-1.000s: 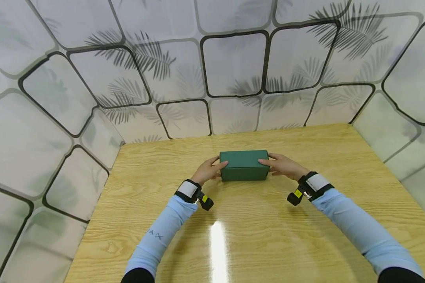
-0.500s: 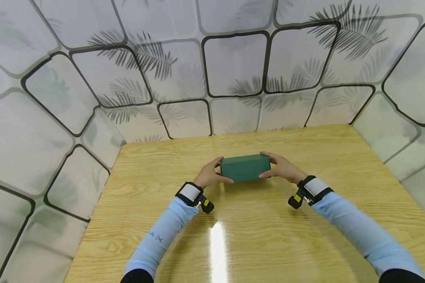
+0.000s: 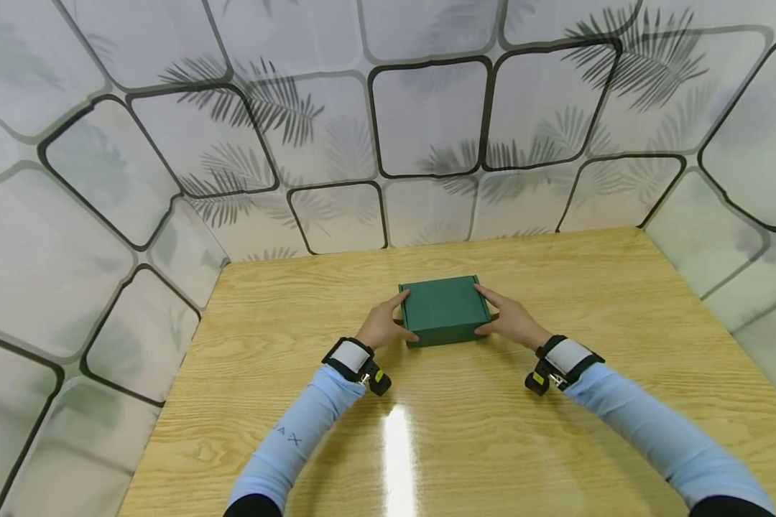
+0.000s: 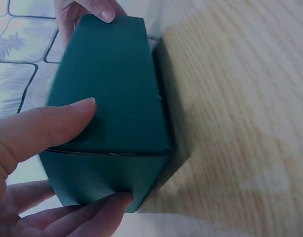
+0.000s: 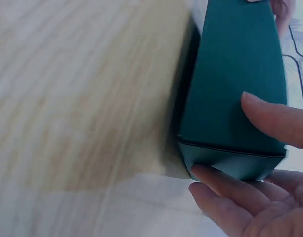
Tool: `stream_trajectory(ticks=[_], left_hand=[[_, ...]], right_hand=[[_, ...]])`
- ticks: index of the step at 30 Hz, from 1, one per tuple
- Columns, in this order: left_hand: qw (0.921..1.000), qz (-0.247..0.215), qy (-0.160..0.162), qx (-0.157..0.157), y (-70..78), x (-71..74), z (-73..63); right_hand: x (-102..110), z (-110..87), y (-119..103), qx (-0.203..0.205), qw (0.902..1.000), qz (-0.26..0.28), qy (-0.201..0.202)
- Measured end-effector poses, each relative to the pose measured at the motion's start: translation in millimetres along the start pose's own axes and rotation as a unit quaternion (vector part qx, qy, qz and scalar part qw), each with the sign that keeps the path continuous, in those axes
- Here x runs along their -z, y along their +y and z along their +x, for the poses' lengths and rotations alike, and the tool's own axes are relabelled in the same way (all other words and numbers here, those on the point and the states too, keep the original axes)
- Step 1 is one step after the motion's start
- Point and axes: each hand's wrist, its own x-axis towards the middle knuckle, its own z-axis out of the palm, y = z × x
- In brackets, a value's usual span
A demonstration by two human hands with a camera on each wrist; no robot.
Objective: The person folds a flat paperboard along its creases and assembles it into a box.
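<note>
A closed dark green cardboard box lies with its broad face up, close to or on the wooden table; the head view does not settle which. My left hand holds its left end. In the left wrist view the thumb presses the long side while the other fingers touch the end panel. The right hand grips the opposite end, its thumb on the same long side and its fingers against the end panel. What the box contains is hidden.
The wooden table has a bright light reflection in front of the box. Patterned curtain-like walls enclose its back and both sides. Each wrist carries a strap with a small black camera.
Both hands have turned the box over from a narrower side, so its broad face now points up. The hands have stayed at its two ends and shifted slightly nearer.
</note>
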Motion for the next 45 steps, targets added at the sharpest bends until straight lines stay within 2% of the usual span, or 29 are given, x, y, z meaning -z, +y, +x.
stream_trajectory(ticks=[13, 30, 45], left_hand=[[0.9999, 0.010, 0.000, -0.007, -2.3, -1.5, -1.0], [0.9995, 0.031, -0.002, -0.011, -1.5, -2.2, -8.2], [0.9994, 0.014, -0.020, -0.025, -3.3, -5.3, -19.0]], right_hand=[[-3, -2.7, -5, -0.013, 0.9995, -0.027, -0.006], [-13, -16.1, -5, 0.011, 0.9986, -0.047, 0.022], [-19, -31.8, -3, 0.017, 0.9988, -0.034, 0.032]])
